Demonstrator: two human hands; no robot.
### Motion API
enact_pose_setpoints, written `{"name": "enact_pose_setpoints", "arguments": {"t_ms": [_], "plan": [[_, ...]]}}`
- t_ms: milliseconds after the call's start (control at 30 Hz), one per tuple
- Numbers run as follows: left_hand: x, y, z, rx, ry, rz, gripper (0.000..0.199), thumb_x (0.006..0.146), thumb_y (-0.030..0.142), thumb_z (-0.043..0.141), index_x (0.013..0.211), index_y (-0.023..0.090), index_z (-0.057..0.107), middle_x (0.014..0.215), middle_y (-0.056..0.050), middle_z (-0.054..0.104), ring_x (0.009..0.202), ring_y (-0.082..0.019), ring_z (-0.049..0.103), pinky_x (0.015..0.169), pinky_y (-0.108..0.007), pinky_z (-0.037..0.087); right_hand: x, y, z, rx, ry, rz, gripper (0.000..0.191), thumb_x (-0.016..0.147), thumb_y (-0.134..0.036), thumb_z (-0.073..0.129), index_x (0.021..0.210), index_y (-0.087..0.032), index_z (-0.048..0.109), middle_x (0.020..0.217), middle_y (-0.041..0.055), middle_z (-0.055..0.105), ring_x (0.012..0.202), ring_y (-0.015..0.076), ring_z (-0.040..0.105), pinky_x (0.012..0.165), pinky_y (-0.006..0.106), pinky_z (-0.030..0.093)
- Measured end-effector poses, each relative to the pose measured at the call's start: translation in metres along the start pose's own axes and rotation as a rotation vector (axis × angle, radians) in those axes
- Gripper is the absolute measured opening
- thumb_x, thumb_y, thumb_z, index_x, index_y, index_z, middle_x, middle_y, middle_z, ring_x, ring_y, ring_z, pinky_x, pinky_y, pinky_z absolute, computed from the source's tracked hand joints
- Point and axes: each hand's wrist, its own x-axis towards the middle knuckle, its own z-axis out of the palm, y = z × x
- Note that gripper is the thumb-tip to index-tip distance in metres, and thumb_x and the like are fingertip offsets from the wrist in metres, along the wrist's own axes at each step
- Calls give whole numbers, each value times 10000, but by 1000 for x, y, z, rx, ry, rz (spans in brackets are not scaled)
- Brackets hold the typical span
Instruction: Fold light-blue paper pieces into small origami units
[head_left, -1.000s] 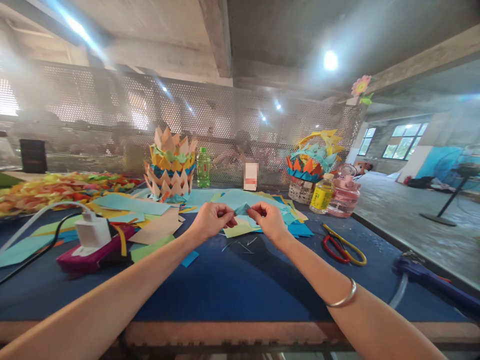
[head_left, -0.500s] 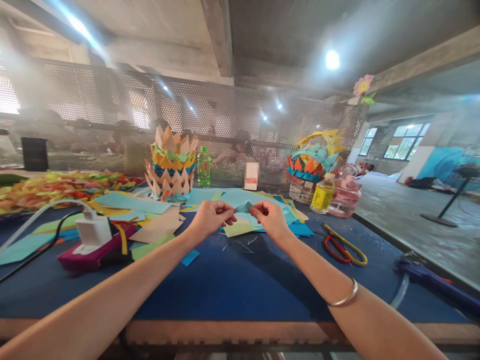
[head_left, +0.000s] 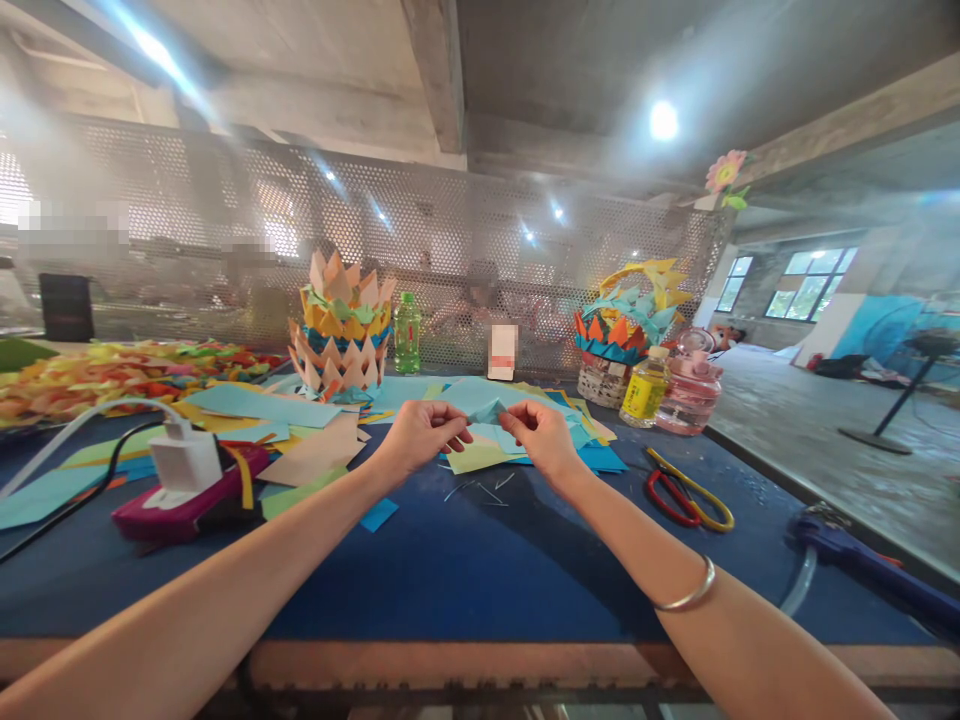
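Note:
Between both hands, above the middle of the table, is a small light-blue piece of folded paper (head_left: 487, 411) with a raised peak. My left hand (head_left: 429, 437) pinches its left end, fingers closed. At its right end, my right hand (head_left: 541, 438) grips it between thumb and fingertips. Light-blue, yellow and blue paper sheets (head_left: 480, 458) lie beneath and behind the hands. Several thin pale strips (head_left: 491, 492) are scattered on the blue tabletop (head_left: 450, 580) just in front of them.
Scissors (head_left: 686, 495) and a hot glue gun (head_left: 840, 540) lie at right. Behind them stand a yellow-labelled bottle (head_left: 645, 390), a pink bottle (head_left: 690, 395) and a folded-paper basket (head_left: 611, 335). Leftward are a layered paper piece (head_left: 341, 340), a green bottle (head_left: 407, 335) and a power strip (head_left: 172, 510).
Both hands stay in nearly the same place, still holding the folded paper. The view has shifted very slightly; nothing else has visibly moved on the table.

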Motion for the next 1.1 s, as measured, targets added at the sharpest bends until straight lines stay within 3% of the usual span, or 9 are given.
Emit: {"name": "enact_pose_setpoints", "arguments": {"t_ms": [633, 867, 967, 1100], "plan": [[3, -4, 0, 79, 6, 10, 101, 708, 209, 552, 674, 136, 614, 606, -29, 673, 553, -108, 613, 539, -208, 472, 0, 7, 1, -23, -11, 11, 271, 677, -417, 633, 681, -151, 583, 589, 5, 545, 522, 105, 439, 509, 243, 365], [3, -5, -2, 34, 72, -57, 210, 755, 272, 503, 817, 120, 634, 761, -85, 702, 642, -143, 647, 529, -222, 465, 0, 8, 1, -14, -8, 9, 278, 675, -422, 638, 689, -150, 583, 587, -1, 531, 523, 103, 432, 504, 238, 357], [3, -4, -2, 41, 112, -3, 269, 773, 316, 487, 875, 118, 636, 783, -82, 695, 722, -159, 645, 582, -237, 480, 0, 8, 1, -25, -21, 10, 291, 670, -438, 637, 680, -153, 577, 582, -3, 534, 520, 104, 434, 502, 237, 352], [4, -5, 0, 104, 58, 164, 319, 723, 410, 568, 875, 144, 654, 827, -58, 692, 762, -169, 621, 644, -253, 478, -5, 3, 5, -35, -92, -16, 288, 676, -437, 631, 664, -157, 565, 561, -15, 521, 506, 98, 415, 499, 234, 330]]}}
